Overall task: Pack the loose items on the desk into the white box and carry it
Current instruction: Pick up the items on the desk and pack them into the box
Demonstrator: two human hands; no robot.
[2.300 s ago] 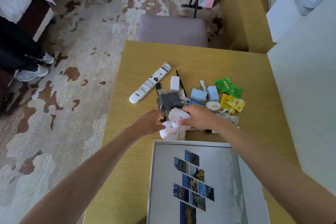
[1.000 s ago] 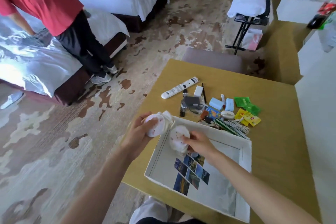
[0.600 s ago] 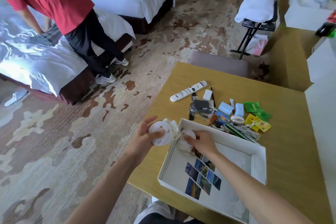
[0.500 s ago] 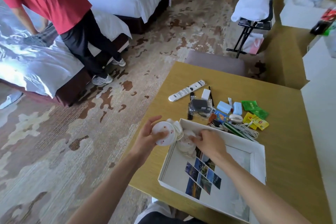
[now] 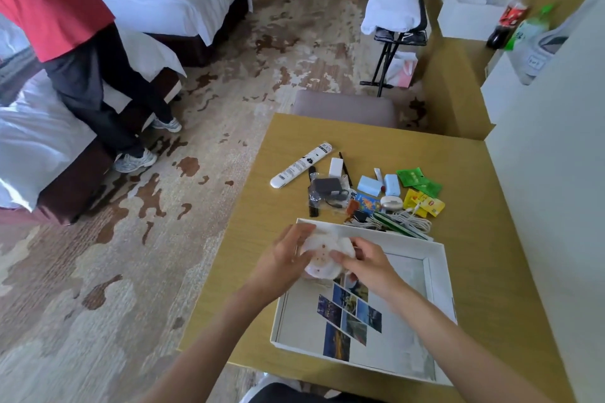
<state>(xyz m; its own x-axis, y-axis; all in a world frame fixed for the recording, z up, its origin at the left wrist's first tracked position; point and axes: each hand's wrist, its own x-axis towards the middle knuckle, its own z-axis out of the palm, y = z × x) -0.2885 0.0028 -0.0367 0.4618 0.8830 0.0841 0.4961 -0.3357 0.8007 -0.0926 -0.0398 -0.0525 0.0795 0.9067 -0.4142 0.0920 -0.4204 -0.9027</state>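
The white box [image 5: 438,275] lies open on the wooden desk [image 5: 465,173], with a photo print on its floor. Over its far-left corner both hands hold a white dotted round item [image 5: 319,258]. My left hand [image 5: 283,260] grips its left side and my right hand [image 5: 363,263] pinches its right side. Beyond the box lie loose items: a white remote [image 5: 301,167], a black charger in a bag [image 5: 327,188], blue cases [image 5: 379,185], green packets [image 5: 417,178], yellow packets [image 5: 424,203] and a coiled white cable [image 5: 411,222].
A grey chair [image 5: 343,106] is tucked in at the desk's far edge. A white wall unit [image 5: 550,173] borders the desk on the right. A person in a red top [image 5: 65,42] stands by the beds at the left. A luggage rack [image 5: 396,33] stands beyond.
My hands have come together over the box's far-left corner, joining the two white dotted pieces that were held apart. The view has shifted slightly.
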